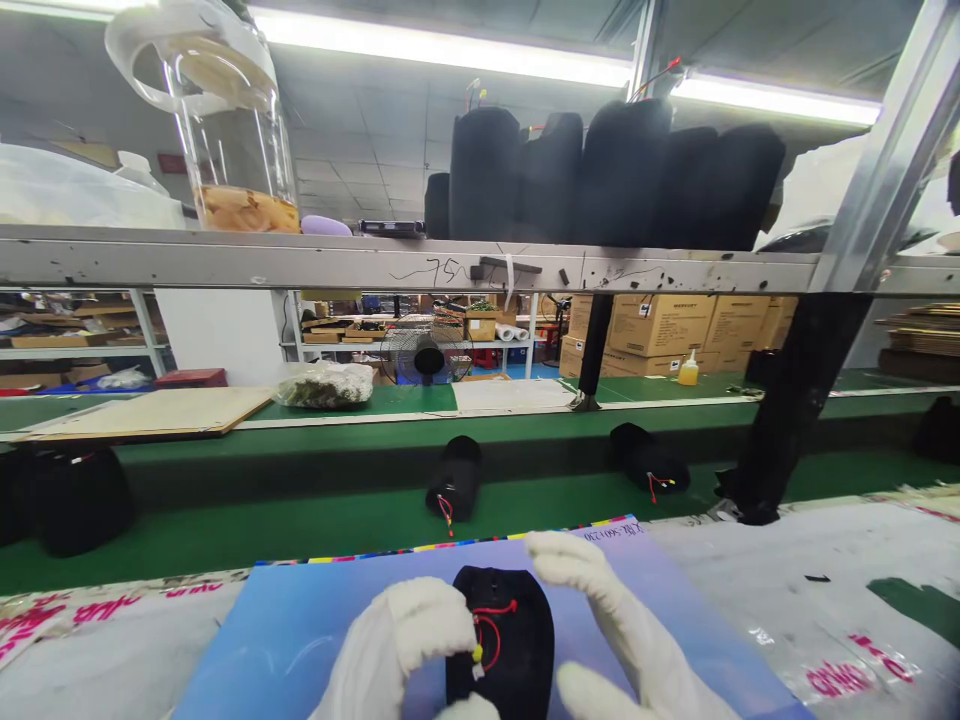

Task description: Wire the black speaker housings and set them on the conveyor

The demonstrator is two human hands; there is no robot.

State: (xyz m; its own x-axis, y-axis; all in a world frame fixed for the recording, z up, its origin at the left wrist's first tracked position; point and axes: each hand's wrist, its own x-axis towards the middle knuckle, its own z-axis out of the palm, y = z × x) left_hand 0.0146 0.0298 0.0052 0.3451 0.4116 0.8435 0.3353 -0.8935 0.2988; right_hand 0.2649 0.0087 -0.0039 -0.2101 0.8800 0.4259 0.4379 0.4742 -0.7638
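A black fabric-covered piece [517, 645] lies on a blue sheet [300, 620] right in front of me. Red wires [491, 640] with a yellow and a white connector stick out of its face. My left hand [420, 640], in a white glove, has its fingers curled onto the left edge, beside the connectors, with the thumb lower down. On the other side is my gloved right hand [615, 630], thumb and fingers spread wide around the right edge, with a gap between hand and piece.
Behind the sheet, a green conveyor belt [300, 520] carries similar black pieces [456, 475] with wires. Overhead, a metal shelf [337, 260] holds a glass jar [232, 140] and several tall black pieces [622, 170]. A dark post [795, 410] stands at the right.
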